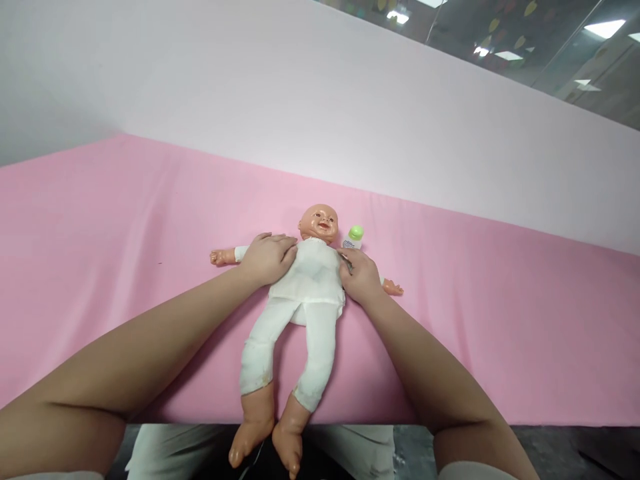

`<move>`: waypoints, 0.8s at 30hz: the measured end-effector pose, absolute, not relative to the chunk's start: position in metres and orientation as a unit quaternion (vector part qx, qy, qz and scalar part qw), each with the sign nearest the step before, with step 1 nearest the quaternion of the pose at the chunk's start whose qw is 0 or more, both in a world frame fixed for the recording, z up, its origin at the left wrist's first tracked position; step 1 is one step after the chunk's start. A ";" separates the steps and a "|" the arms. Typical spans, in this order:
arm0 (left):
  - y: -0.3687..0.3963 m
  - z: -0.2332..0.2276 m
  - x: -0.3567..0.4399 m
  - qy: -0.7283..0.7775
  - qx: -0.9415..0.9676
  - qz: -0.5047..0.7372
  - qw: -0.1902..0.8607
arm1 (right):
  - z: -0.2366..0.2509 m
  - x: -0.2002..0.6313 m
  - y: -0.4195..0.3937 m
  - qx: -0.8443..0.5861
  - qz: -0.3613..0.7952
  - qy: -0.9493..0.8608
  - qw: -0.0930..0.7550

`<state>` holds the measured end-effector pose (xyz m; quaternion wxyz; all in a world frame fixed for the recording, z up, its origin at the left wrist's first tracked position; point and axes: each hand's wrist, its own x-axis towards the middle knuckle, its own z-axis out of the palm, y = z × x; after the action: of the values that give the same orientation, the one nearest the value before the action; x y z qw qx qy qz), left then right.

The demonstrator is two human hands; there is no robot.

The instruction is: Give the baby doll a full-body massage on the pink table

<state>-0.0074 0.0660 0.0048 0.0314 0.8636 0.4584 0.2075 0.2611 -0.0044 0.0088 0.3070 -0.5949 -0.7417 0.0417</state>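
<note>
- Pink cloth surface (100,267): soft, smooth, wide bare room toward 9 and 3 o'clock
- Doll (305,293): glossy plastic head, white fabric suit, feet overhanging the near edge
- Left hand (267,257): flat, open on its shoulder
- Right hand (361,277): fingers pinching the suit's side
- Small bottle (353,237): green cap, at 1 o'clock

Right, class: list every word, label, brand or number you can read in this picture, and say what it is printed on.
No text here can be read.
The small bottle with the green cap, beside the doll's head, carries a label with dark print: too small and blurred to read.
The doll's white clothes and the pink cloth bear no writing.
</note>
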 end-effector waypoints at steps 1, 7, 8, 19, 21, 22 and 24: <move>0.070 0.004 -0.010 0.476 0.857 0.198 0.024 | 0.009 0.260 -0.007 -0.564 0.035 -0.750 0.343; 0.078 0.001 -0.010 0.473 0.864 0.169 0.027 | 0.025 0.229 -0.046 -0.303 0.087 -0.880 0.356; 0.078 -0.001 -0.009 0.471 0.865 0.168 0.027 | 0.028 0.222 -0.053 -0.260 0.099 -0.901 0.332; 0.075 -0.006 -0.003 0.429 0.895 0.126 0.009 | 0.028 0.214 -0.059 -0.237 0.078 -0.956 0.156; 0.075 -0.005 -0.003 0.427 0.896 0.122 0.007 | 0.026 0.224 -0.046 -0.291 0.095 -0.940 0.153; 0.075 -0.005 -0.004 0.427 0.896 0.121 0.006 | 0.026 0.230 -0.039 -0.318 0.103 -0.930 0.154; 0.074 -0.005 -0.004 0.426 0.897 0.121 0.005 | 0.024 0.239 -0.027 -0.358 0.114 -0.913 0.157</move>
<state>-0.0036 0.0744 -0.0051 0.0046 0.8968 0.4256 0.1211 0.2391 -0.0270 0.0243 0.1568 -0.3583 -0.9132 0.1144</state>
